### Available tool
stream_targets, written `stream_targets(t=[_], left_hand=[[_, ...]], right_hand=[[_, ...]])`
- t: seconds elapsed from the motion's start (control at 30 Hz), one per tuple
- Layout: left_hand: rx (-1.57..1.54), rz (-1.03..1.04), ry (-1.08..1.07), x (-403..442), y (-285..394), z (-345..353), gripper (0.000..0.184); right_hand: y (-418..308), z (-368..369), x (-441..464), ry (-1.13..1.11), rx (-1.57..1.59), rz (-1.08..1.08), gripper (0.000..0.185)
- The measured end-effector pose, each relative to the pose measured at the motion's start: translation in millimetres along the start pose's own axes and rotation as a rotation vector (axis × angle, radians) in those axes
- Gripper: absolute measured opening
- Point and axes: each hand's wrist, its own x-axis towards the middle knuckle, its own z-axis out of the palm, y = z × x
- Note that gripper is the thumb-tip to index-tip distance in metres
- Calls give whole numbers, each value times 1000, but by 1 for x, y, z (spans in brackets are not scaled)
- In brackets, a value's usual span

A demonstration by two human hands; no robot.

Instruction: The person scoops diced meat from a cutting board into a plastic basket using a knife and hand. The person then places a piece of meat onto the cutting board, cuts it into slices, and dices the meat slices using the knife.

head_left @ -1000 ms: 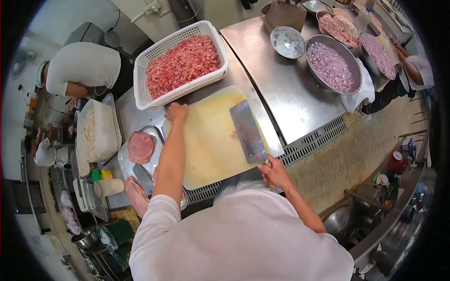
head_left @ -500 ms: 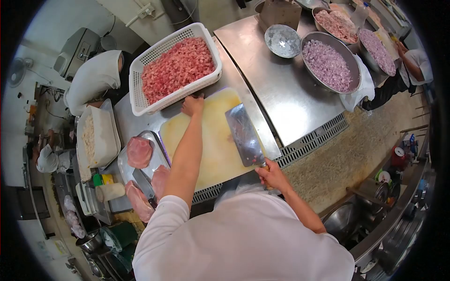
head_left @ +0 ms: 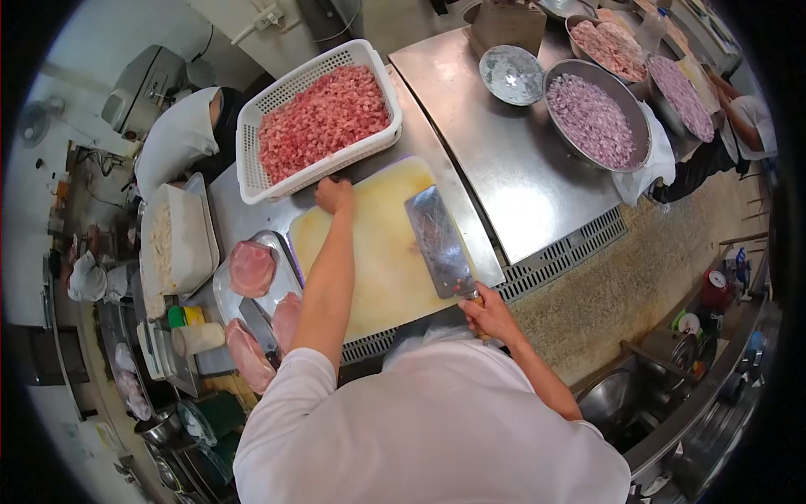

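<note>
My right hand (head_left: 489,312) is wrapped round the handle of a wide cleaver (head_left: 439,242), whose blade lies flat over the right side of a yellowed cutting board (head_left: 369,252). At the board's far left edge, my left hand (head_left: 335,195) is closed, close to the near rim of a white perforated basket (head_left: 243,160); what its fingers hold, if anything, is hidden. Diced red meat (head_left: 323,122) fills the basket. Left of the board, a metal tray (head_left: 290,267) bears pieces of pink meat (head_left: 252,269) and a knife (head_left: 259,326).
Bowls of chopped onion (head_left: 590,120) and ground meat (head_left: 606,49) stand on the right steel table (head_left: 504,176), beside a smaller metal bowl (head_left: 511,75). A white tub (head_left: 191,235) is at left. One person (head_left: 178,139) bends at left; another (head_left: 750,122) is at far right.
My left hand has moved right along the basket's near side, then slightly back left. The cleaver has shifted slightly left on the board, still in my right hand. The person at left has bent lower.
</note>
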Motion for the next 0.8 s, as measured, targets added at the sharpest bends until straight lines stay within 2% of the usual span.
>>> stream_targets(t=[0.07, 0.17, 0.27, 0.37, 0.47, 0.53, 0.8], left_hand=[[-42, 104, 67, 3, -23, -5, 13], [-198, 169, 24, 7, -34, -27, 13], [-183, 183, -8, 25, -59, -16, 23], [115, 45, -123, 16, -23, -26, 32], [247, -7, -31, 6, 6, -21, 36], [275, -28, -25, 6, 7, -10, 34], [153, -16, -125, 4, -2, -15, 23]], right_hand=[[1, 1, 2, 5, -4, -3, 35], [12, 0, 6, 3, 3, -38, 31], [-1, 3, 3, 11, -2, -44, 26], [-2, 3, 4, 23, -30, -37, 27], [-3, 2, 4, 14, -38, -36, 31], [-1, 4, 5, 5, -20, -60, 38], [-1, 7, 3, 39, -48, -34, 38]])
